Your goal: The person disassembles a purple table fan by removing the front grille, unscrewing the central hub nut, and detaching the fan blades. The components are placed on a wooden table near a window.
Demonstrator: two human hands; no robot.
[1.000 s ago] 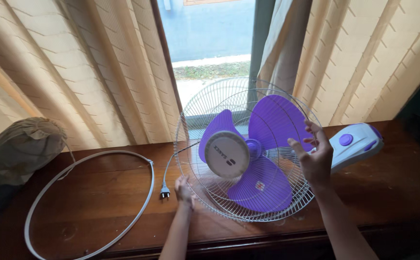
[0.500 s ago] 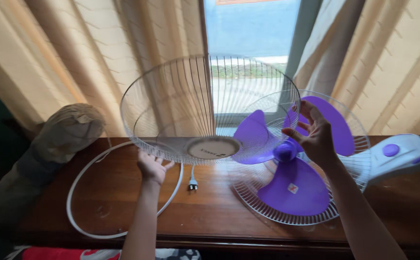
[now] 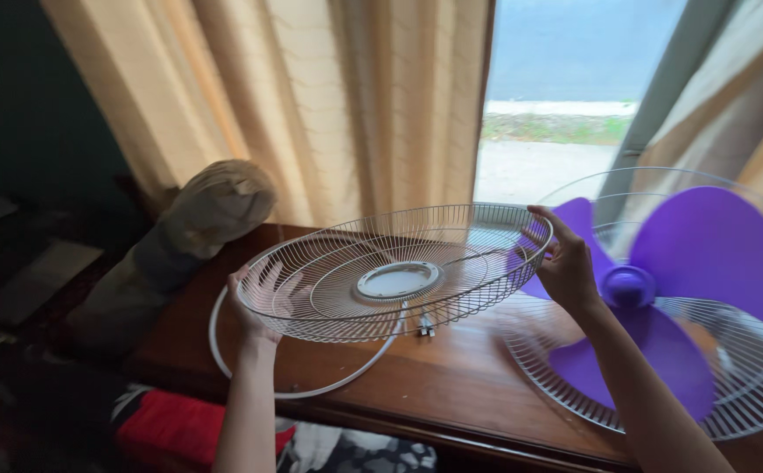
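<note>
Front grille (image 3: pixel 396 273): level above counter (image 3: pixel 451 377), a hand on each side balancing it.
Left hand (image 3: pixel 254 302): grip pinching near-left rim.
Right hand (image 3: pixel 565 267): grip pinching right rim, beside purple blades (image 3: pixel 705 254).

A dark wooden table (image 3: pixel 451 385) bears a white ring (image 3: pixel 311 390) and fan (image 3: pixel 661 350).

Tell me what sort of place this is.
Probably a room in a home: beige curtains hang beside a window, and a dismantled purple fan sits on a wooden table.
</note>
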